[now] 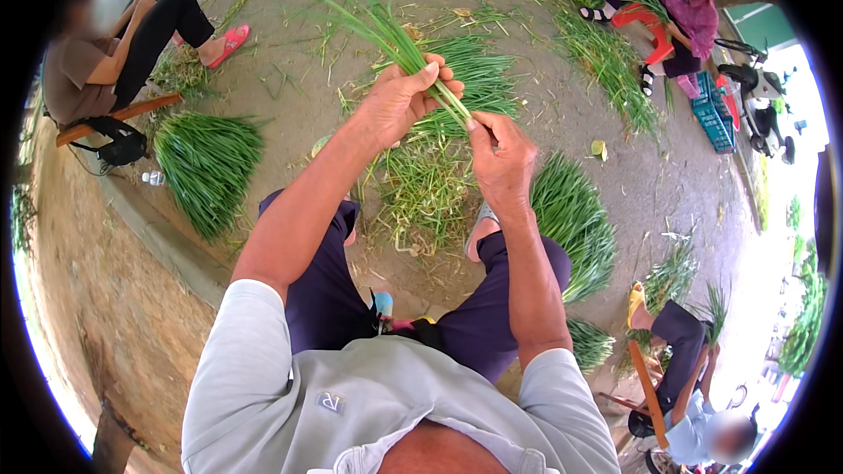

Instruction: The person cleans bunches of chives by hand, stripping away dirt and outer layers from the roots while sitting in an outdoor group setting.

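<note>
My left hand (408, 95) is wrapped around a small bunch of green Chinese chives (395, 36), their leaf tips pointing up and to the left. At the pale lower ends of the stalks, my right hand (504, 155) pinches with thumb and fingertips. Beneath both hands, a spread pile of chives (481, 72) lies on the ground. Closer to my feet is a heap of yellowish leaf trimmings (428, 201). Beside my right leg rests a large pile of chives (571, 227), with a smaller bundle (589, 344) behind it.
Another large chive pile (207, 168) sits on the left by a plastic bottle (153, 178) and a concrete curb (158, 237). Seated people hold chives at left (85, 72), upper right (685, 10) and lower right (691, 415). A teal crate (713, 112) stands at right.
</note>
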A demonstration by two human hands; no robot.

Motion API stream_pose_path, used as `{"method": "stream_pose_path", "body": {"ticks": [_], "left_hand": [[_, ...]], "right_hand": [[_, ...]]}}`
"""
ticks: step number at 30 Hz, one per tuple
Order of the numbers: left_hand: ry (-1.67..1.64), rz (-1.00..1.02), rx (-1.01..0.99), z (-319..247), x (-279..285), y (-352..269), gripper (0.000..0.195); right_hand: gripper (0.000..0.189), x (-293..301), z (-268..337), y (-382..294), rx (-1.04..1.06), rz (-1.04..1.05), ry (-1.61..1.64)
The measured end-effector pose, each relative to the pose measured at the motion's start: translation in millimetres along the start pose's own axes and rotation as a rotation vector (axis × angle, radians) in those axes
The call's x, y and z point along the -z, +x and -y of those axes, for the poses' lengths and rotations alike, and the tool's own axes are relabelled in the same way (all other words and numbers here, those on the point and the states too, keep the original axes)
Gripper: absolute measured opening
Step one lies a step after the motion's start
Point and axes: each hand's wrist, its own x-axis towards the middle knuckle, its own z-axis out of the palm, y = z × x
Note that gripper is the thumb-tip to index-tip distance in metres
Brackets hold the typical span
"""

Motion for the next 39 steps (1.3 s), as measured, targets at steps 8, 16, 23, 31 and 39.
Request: {"method": "stream_pose_path", "body": {"ticks": [8, 16, 23, 31, 39], "left_hand": [[-0.122, 0.029, 0.006, -5, -1, 2, 0.019], [-0.138, 0.027, 0.002, -6, -3, 1, 0.020], [-0.043, -0.023, -0.039, -3, 3, 3, 0.018], [0.031, 0.004, -0.089, 4, -6, -1, 0.018], [0.101, 0.024, -0.096, 4, -9, -4, 0.018]], "right_hand": [[0.015, 5, -6, 4, -0.274, -0.028, 0.356], [0.010, 8, 3, 3, -0.089, -0.024, 0.164], [0.014, 4, 8, 3, 0.103, -0.026, 0.023], [0.020, -2, 5, 4, -0.432, 0.118, 0.217], [0.018, -6, 0, 7, -0.605, 0.202, 0.359]]}}
